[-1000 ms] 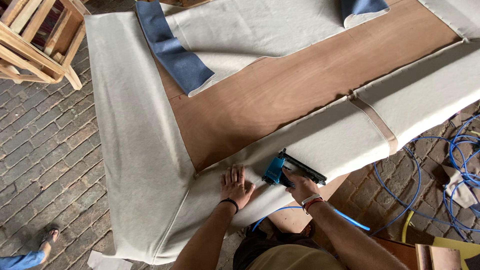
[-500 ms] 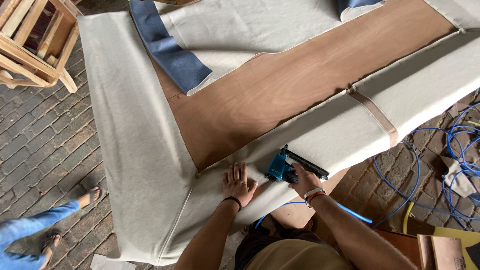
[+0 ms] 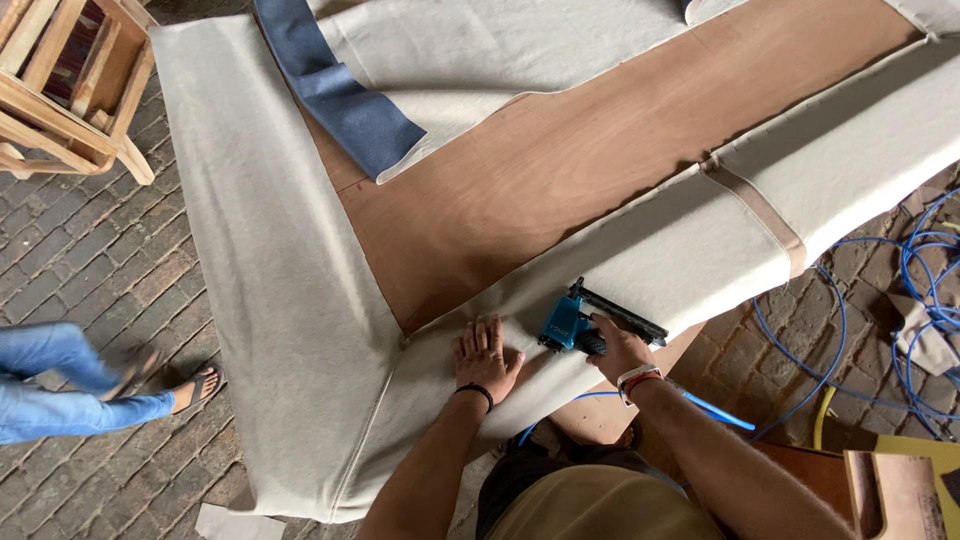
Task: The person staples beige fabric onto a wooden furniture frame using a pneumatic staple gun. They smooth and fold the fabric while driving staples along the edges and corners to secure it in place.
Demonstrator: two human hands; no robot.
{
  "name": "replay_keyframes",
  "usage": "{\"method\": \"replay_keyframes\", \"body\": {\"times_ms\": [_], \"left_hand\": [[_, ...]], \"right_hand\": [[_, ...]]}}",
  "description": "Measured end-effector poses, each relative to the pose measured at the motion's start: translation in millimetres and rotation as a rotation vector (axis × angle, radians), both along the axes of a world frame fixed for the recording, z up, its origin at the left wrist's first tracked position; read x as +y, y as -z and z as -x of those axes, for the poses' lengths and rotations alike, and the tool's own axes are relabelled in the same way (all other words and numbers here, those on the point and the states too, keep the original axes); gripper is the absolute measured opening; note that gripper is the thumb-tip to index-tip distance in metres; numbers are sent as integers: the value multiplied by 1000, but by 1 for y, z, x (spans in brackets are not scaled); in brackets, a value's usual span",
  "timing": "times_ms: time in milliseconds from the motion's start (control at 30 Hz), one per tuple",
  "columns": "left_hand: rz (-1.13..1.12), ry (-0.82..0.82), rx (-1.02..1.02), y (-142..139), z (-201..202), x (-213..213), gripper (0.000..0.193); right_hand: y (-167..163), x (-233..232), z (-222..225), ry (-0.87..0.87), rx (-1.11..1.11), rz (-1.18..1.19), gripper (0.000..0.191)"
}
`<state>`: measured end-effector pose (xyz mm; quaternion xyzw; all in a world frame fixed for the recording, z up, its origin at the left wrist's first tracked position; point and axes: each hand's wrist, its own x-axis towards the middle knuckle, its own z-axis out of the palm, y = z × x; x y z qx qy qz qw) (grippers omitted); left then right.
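My left hand point(image 3: 486, 352) lies flat with fingers spread on pale grey fabric point(image 3: 270, 270) that is folded over a brown plywood panel point(image 3: 560, 170). Just to its right, my right hand point(image 3: 617, 347) grips a blue pneumatic staple gun point(image 3: 583, 322), whose nose rests on the fabric near the panel's near edge. A blue air hose point(image 3: 715, 410) runs back from the gun past my right forearm.
A dark blue fabric strip point(image 3: 340, 95) lies across the panel's far left. A wooden chair frame point(image 3: 70, 90) stands at the top left on the brick floor. Another person's jeans-clad legs and sandalled feet point(image 3: 150, 385) are at the left. Coiled blue hose point(image 3: 920, 330) lies at the right.
The other person's legs have walked further into view at the left. The staple gun and both my hands have shifted slightly along the fabric edge.
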<state>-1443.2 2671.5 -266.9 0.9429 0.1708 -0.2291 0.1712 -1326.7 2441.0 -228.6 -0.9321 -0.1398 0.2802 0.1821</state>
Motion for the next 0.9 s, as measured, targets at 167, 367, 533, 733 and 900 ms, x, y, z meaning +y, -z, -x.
{"method": "replay_keyframes", "body": {"times_ms": [167, 367, 533, 733, 900], "left_hand": [[3, -2, -42, 10, 3, -2, 92], [-11, 4, -11, 14, 3, -2, 93], [5, 14, -3, 11, 2, -1, 93], [0, 5, 24, 5, 4, -2, 93], [-14, 7, 5, 5, 5, -6, 94]], "right_hand": [[8, -5, 2, 1, -32, -27, 90], [6, -5, 3, 7, -34, -24, 89], [2, -1, 5, 24, 20, 30, 91], [-5, -2, 9, 22, 17, 9, 89], [-12, -8, 13, 41, 61, 8, 87]]}}
